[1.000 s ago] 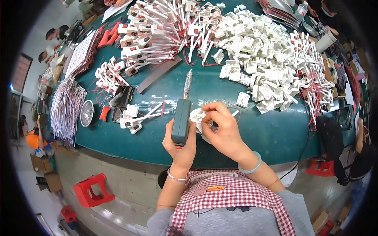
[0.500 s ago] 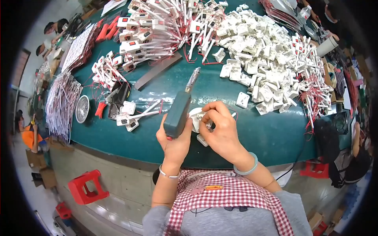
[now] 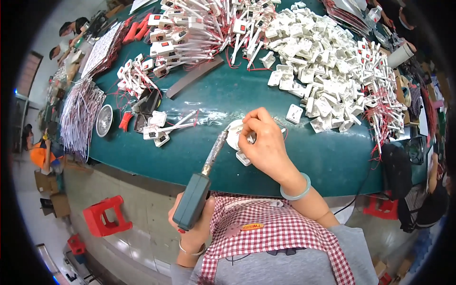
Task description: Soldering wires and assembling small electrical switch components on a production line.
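My left hand (image 3: 204,222) is wrapped round the green body of a soldering gun (image 3: 192,200) near the table's front edge. The gun's metal barrel points up and away, its tip beside a white round piece (image 3: 233,137) on the table. My right hand (image 3: 267,145) is closed in a pinch over that piece's right side; its fingers hide most of what they hold. A red wire shows just right of the fingers. Below the round piece lies a small white plastic casing (image 3: 243,158).
White casings (image 3: 318,66) are heaped at the far right, with wired switch units (image 3: 190,38) piled far left. Nearer left lie a few white units (image 3: 156,128), a metal bowl (image 3: 104,120) and a dark flat bar (image 3: 194,77). A red stool (image 3: 107,217) stands on the floor.
My left hand has drawn the soldering gun down toward me, bringing its tip down to the round piece. My right hand keeps its pinch in nearly the same place.
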`<state>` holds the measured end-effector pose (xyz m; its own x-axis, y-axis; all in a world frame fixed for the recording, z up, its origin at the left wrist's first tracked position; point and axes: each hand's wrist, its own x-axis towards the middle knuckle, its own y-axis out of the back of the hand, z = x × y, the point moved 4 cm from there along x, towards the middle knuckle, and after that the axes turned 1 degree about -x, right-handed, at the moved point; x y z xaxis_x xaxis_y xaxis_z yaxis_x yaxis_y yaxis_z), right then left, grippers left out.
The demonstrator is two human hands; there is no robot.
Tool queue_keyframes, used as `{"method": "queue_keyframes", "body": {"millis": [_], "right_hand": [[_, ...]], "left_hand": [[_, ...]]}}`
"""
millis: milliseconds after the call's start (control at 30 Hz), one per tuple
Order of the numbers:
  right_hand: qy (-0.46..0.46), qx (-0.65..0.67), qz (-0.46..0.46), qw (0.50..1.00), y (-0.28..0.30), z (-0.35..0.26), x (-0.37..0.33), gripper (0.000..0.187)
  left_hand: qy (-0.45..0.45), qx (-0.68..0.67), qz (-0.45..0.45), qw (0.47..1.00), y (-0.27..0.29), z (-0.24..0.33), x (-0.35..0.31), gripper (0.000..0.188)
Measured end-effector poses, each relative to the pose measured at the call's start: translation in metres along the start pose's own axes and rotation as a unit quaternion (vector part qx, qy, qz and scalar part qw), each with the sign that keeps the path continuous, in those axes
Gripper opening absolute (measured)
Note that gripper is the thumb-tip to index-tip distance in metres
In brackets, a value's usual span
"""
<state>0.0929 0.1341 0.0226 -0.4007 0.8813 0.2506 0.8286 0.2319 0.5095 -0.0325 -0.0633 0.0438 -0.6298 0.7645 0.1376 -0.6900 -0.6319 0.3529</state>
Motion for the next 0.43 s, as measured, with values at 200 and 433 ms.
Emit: {"method": "queue_keyframes", "body": {"millis": [200,433], "right_hand": [[-0.019,0.028,-0.009,0.999,-0.0011,0.0036,-0.0003,0.006],[-0.005,0.027,-0.022,0.999,-0.0016,0.0084,0.0009,0.002]], "left_hand": [[0.020,-0.007,-0.031,0.999,-0.0070,0.0053,-0.0004,0.019],[0.041,0.008,-0.038,0.998,-0.0076,0.0075,-0.0027,0.018]]}}
